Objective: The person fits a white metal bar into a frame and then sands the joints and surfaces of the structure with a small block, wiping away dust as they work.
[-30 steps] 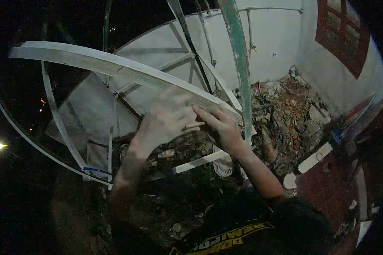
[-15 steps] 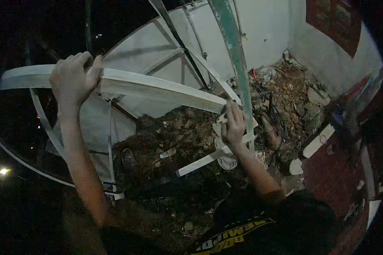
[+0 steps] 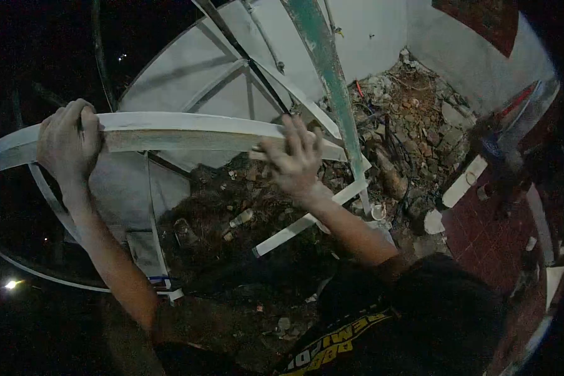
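A long white beam [image 3: 194, 122] runs across the upper middle, from the far left to a green post [image 3: 326, 62]. My left hand [image 3: 71, 138] is wrapped over the beam near its left end. Against the beam's right part lies my right hand [image 3: 296, 156], its fingers spread; a small pale piece shows beside its thumb, and whether the hand holds it is unclear. Below the right hand, a shorter white bar [image 3: 288, 235] slants up towards the foot of the green post.
Rubble [image 3: 420, 125] lies at the base of the white wall [image 3: 376, 31]. Thin metal braces [image 3: 216, 84] cross behind the beam. A pale board [image 3: 464, 182] rests by the red tiled floor [image 3: 476, 232]. Bright light shows at far left.
My right hand has moved left along the beam and its fingers have spread. My left hand appears further left and lower, still on the beam. The whole view has shifted somewhat.
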Demonstrator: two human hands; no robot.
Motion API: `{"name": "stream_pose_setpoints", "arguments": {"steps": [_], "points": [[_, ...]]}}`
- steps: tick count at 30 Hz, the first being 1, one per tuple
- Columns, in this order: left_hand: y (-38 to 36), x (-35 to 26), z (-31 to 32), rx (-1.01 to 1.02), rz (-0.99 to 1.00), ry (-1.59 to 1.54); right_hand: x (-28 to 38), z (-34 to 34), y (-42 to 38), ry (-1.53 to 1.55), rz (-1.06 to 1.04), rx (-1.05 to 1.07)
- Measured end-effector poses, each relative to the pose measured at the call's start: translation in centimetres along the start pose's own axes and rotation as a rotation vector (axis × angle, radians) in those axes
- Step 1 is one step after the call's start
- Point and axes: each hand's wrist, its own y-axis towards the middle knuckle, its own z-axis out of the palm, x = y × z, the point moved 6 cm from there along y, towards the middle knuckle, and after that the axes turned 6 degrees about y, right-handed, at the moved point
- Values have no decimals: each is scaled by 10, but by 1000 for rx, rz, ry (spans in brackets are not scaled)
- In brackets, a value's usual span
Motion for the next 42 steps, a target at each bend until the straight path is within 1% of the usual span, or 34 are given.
{"name": "stream_pose_setpoints", "arguments": {"steps": [2, 3, 5, 6, 8, 9, 10, 11, 12, 14, 15, 16, 17, 18, 20, 21, 23, 24, 25, 26, 28, 30, 32, 33, 35, 37, 38, 40, 42], "points": [[0, 1, 0, -29, 1, 13, -27, -18, -13, -86, 114, 25], [0, 3, 0, -26, -4, 13, -41, -25, -29, -35, 98, -77], [-2, 5, 3, 23, -9, 10, -62, -49, -49, 22, 82, -159], [-4, 8, 7, 36, -16, 9, -74, -51, -56, 187, 121, 32], [-6, 14, 16, 138, -10, 6, -67, -50, -48, 359, 152, 234], [-7, 15, 17, 197, -47, 4, -65, -49, -42, 420, 246, 238], [-8, 18, 18, 198, -55, 10, -65, -47, -36, 480, 337, 238], [-9, 19, 19, 165, -38, 15, -77, -39, -51, 507, 351, 127], [-8, 19, 21, 132, -18, 21, -87, -31, -68, 513, 345, 129], [-5, 15, 19, 153, -42, -3, -87, -29, -73, 500, 380, 132], [-3, 11, 14, 83, -53, 38, -87, -29, -75, 496, 393, 134], [-2, 8, 7, 12, -65, 79, -69, -42, -54, 331, 249, 73], [-3, 8, 7, 12, -66, 80, -52, -54, -37, 165, 105, 11], [-3, 10, 9, 48, -99, 73, -47, -59, -28, 166, 104, 9], [-3, 10, 13, 79, -123, 63, -35, -62, -20, 25, -4, 26], [-3, 10, 13, 71, -151, 81, -33, -59, -19, 22, 3, 23], [-4, 9, 12, 61, -168, 91, -36, -44, -16, 172, 223, 13], [-4, 11, 15, 107, -171, 144, -28, -38, -13, 164, 233, 8], [-3, 12, 17, 149, -177, 200, -16, -36, -4, 192, 227, -72], [-2, 9, 15, 146, -171, 195, -7, -34, 1, 222, 221, -150], [-1, 6, 8, 75, -208, 168, 8, -25, 2, 214, 214, -159], [-1, 7, 9, 58, -201, 148, 13, -23, -3, 202, 204, -174], [-2, 12, 12, 39, -208, 132, 15, -20, -11, 197, 151, -194], [-3, 14, 15, 65, -203, 148, 15, -19, -14, 198, 144, -195], [-2, 11, 13, 90, -204, 166, 20, -21, -14, 115, 50, -161], [-1, 4, 5, 10, -217, 148, 19, -25, -13, 110, 25, -147], [-2, 6, 5, 10, -221, 153, 19, -27, -11, 107, 0, -141], [-1, 10, 11, 62, -188, 118, 9, -28, -16, 97, -21, -126], [-3, 11, 12, 32, -183, 113, -10, -30, -29, 85, -32, -101]]}}
